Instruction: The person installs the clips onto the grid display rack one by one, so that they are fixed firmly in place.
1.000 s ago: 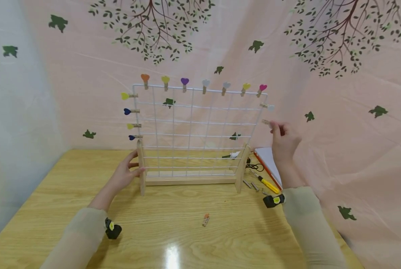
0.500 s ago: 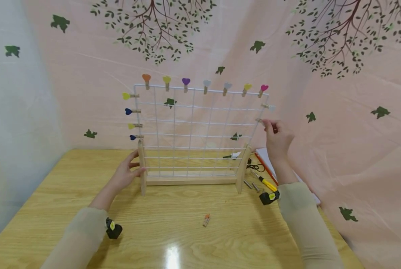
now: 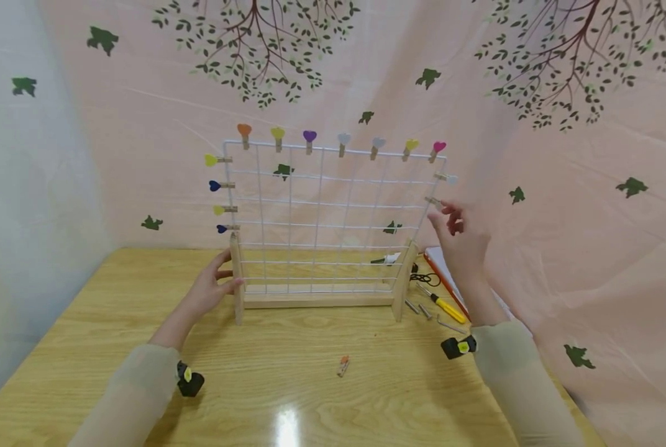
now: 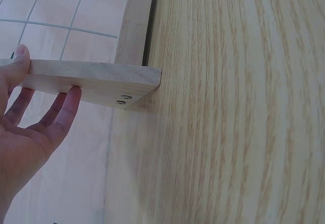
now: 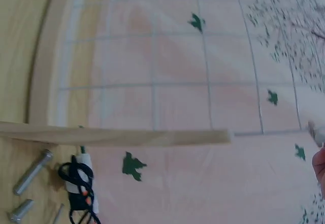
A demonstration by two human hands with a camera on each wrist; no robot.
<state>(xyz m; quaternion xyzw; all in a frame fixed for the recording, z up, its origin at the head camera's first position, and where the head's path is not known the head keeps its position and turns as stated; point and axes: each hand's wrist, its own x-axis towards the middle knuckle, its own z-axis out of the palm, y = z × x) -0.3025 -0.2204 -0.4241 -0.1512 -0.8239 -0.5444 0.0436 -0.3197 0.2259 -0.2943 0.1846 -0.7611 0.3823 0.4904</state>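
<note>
A white wire grid (image 3: 319, 186) stands upright in a wooden stand (image 3: 316, 301), with heart-topped clothespins along its top and both sides. My left hand (image 3: 207, 288) holds the stand's left upright (image 4: 91, 76), its thumb at one edge and fingertips against the outer face. Beside the grid's right side, my right hand (image 3: 461, 236) has its thumb and fingers parted, fingertips right at a small clothespin (image 3: 432, 200) clipped on the wire. In the right wrist view only a bit of the fingers (image 5: 319, 163) shows at the edge. Just above is another clothespin (image 3: 447, 178) with a pale heart.
One orange-topped clothespin (image 3: 342, 366) lies on the wooden table (image 3: 255, 385) in front of the stand. Right of it lie a yellow-handled screwdriver (image 3: 447, 308), metal bolts (image 5: 33, 171), a bundled black cord (image 5: 78, 178) and a white pad with a red edge (image 3: 442, 267).
My right hand has moved left to the grid's right side with the clothespin, which now sits on the wire; thumb and fingers have parted from it. The left hand has stayed put.
</note>
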